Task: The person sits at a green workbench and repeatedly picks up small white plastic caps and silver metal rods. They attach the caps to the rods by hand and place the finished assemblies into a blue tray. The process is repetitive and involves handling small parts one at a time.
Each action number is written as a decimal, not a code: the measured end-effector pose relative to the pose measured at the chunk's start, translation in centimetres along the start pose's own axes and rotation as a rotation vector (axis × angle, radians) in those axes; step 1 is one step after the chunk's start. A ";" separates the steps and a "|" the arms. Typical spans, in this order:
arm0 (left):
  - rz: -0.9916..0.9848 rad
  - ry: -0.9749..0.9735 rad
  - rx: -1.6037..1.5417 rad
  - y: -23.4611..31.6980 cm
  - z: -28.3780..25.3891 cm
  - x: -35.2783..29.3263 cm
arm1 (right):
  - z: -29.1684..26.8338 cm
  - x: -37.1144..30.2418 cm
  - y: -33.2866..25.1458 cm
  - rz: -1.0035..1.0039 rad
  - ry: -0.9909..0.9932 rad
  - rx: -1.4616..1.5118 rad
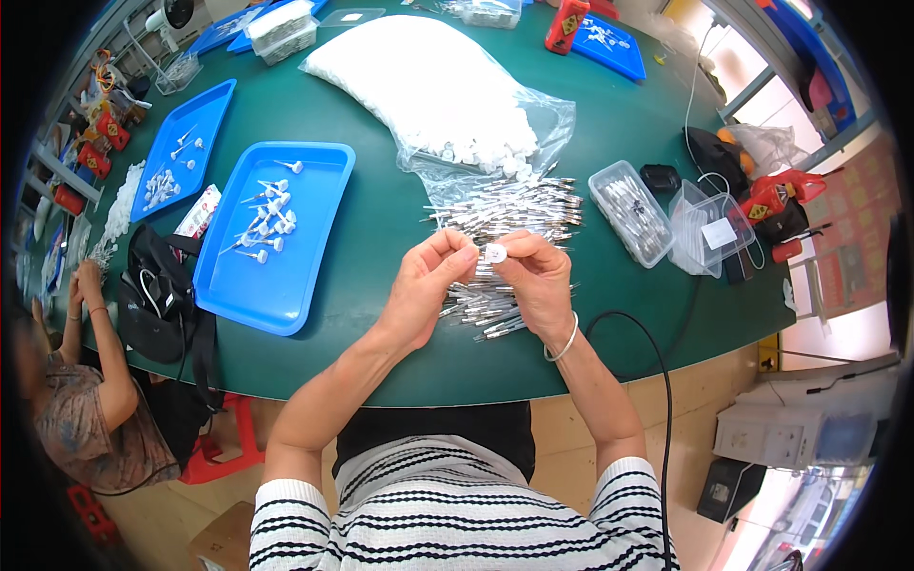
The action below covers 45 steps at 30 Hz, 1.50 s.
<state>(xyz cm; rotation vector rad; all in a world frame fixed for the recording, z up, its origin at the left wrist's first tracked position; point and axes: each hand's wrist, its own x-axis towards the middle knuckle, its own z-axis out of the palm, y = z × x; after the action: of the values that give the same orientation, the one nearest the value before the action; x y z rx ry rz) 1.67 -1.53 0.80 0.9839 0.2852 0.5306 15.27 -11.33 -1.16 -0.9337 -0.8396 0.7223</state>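
The small white cap point(494, 253) is pinched between the closed fingertips of the left hand point(426, 285) and the right hand point(539, 284), above the pile of metal pins point(509, 228). It is judged light, rigid and easily dropped, so its rim is best gripped.

A small white round cap point(495, 253) sits pinched above a heap of metal pins point(505, 214).

Four blue trays point(319, 171) sat on the green table point(400, 362), one near tray carrying perhaps a dozen assembled pins point(267, 221), too small for a sure count. Two clear boxes point(633, 211) stood at the right, one plastic bag point(433, 90) of white caps, one pile of metal pins point(509, 214).
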 end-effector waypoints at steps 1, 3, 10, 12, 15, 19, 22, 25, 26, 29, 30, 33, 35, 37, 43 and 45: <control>0.004 0.011 -0.002 -0.1 0.0 0.0 | -0.1 0.0 0.1 -0.008 0.002 0.005; -0.002 0.022 -0.021 0.2 0.2 0.1 | -0.2 0.0 0.2 0.006 -0.020 0.021; -0.003 -0.045 0.017 -0.2 -0.2 0.0 | -0.3 0.1 -0.4 -0.032 -0.093 -0.201; -0.016 -0.085 -0.019 0.3 -0.4 0.2 | 0.4 0.3 -0.6 -0.068 -0.083 -0.258; 0.134 0.002 0.123 2.3 -2.0 0.5 | 0.2 0.9 -1.0 -0.134 0.039 -0.389; 0.484 0.499 1.056 7.7 -5.7 1.2 | -2.3 0.0 -3.8 -0.172 0.290 -0.330; 0.701 0.580 1.782 10.1 -12.8 1.9 | -3.8 -1.7 -5.5 -0.152 0.258 -0.397; 0.611 0.548 2.182 10.2 -17.7 2.9 | -4.9 -3.6 -6.7 -0.081 0.189 -0.568; 0.551 0.528 2.226 10.2 -19.0 3.0 | -5.4 -4.1 -6.8 -0.082 0.143 -0.694; 0.412 0.512 2.323 10.3 -20.2 3.2 | -6.5 -5.8 -7.4 -0.138 -0.025 -1.001; 0.366 0.518 2.350 10.4 -19.7 3.1 | -6.8 -6.3 -7.2 -0.162 -0.044 -1.095; 0.551 0.554 2.278 9.9 -17.5 3.0 | -7.1 -7.7 -7.0 -0.205 -0.097 -1.286; 0.582 0.384 2.073 8.8 -13.3 2.8 | -7.2 -8.1 -6.4 -0.249 -0.164 -1.361; 0.573 0.228 1.851 7.2 -9.3 2.2 | -6.4 -8.0 -6.2 -0.275 -0.246 -1.414; 0.641 -0.075 1.751 1.9 -4.9 4.9 | -5.2 -6.8 -6.2 -0.331 -0.483 -1.706; 0.663 -0.073 1.700 0.8 -4.1 7.6 | -4.9 -6.3 -6.2 -0.301 -0.572 -1.785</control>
<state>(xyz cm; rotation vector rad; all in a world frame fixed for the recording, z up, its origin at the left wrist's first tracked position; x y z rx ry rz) 5.94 5.92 -0.69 2.8008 0.3157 0.8266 17.41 -21.02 0.88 -2.0934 -2.1657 -0.2821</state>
